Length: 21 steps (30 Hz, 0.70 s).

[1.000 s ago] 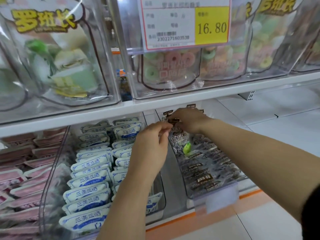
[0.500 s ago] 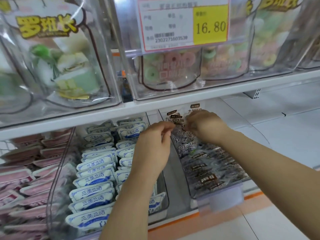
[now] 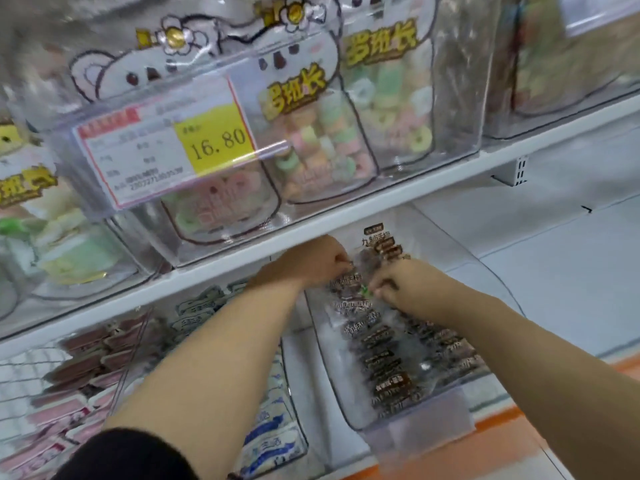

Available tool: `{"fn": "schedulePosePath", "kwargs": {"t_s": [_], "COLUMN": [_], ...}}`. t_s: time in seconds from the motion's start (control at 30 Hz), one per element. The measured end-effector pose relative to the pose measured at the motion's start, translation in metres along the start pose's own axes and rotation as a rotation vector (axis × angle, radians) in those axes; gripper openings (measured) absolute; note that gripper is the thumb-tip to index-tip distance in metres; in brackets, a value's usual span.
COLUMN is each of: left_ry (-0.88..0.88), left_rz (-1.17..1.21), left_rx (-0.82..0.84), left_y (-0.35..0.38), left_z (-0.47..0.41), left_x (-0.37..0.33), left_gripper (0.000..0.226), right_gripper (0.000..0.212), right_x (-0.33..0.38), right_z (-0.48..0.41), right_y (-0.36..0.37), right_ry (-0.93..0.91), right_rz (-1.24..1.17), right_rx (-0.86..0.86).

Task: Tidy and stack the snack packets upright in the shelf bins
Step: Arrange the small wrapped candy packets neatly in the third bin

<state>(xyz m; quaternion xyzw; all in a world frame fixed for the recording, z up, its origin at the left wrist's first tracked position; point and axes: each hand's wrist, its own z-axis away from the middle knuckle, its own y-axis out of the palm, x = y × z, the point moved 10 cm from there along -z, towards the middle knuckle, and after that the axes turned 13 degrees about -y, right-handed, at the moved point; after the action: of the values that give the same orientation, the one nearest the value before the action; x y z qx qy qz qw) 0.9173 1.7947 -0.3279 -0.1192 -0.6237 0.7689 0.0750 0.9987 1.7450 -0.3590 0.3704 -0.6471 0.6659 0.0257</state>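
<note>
While both hands work deep in the clear plastic bin (image 3: 349,386) under the shelf (image 3: 346,216), the left hand (image 3: 311,261) and right hand (image 3: 398,282) each pinch a dark, glossy snack packet (image 3: 349,277) at the back of the row. Those slick, thin, crinkly packets could slip or topple their neighbours if tugged sideways.

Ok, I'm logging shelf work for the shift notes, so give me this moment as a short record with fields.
activity: both hands at the back rows of the dark snack packets
left hand: closed on packet tops, far end of the clear bin
right hand: pinching packets beside it
neighbouring stock: blue-and-white packets to the left, pink packets further left
shelf above: candy bags, price tag reading 16.80
image quality: blurred
</note>
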Motion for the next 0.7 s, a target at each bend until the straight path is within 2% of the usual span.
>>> {"fn": "schedulePosePath", "kwargs": {"t_s": [0.1,0.33,0.5,0.57,0.63,0.7], "left_ry": [0.005,-0.106,-0.152,-0.137,-0.135,-0.117], "left_rz": [-0.201,-0.43,-0.459,-0.459,-0.397,-0.276], "left_rx": [0.161,0.11,0.119,0.028,-0.071,-0.117], "left_y": [0.025,0.033,0.039,0.03,0.016,0.005], "left_z": [-0.013,-0.03,-0.021,-0.021,-0.019,-0.012], "left_x": [-0.003,0.008,0.007,0.006,0.009,0.012], "left_gripper": [0.024,0.032,0.049,0.039,0.014,0.013], "right_gripper": [0.023,0.05,0.05,0.047,0.047,0.048], "right_x": [-0.014,-0.021,-0.013,-0.012,-0.011,-0.006], "right_z": [0.0,-0.002,-0.002,-0.002,-0.001,-0.001], "right_y": [-0.007,-0.014,-0.01,-0.009,-0.01,-0.013], "right_ry": [0.038,0.009,0.003,0.002,-0.001,-0.041], "right_rz": [-0.022,-0.026,-0.009,-0.004,-0.007,-0.024], "right_rx": [-0.061,-0.115,-0.034,-0.019,-0.013,0.012]}}
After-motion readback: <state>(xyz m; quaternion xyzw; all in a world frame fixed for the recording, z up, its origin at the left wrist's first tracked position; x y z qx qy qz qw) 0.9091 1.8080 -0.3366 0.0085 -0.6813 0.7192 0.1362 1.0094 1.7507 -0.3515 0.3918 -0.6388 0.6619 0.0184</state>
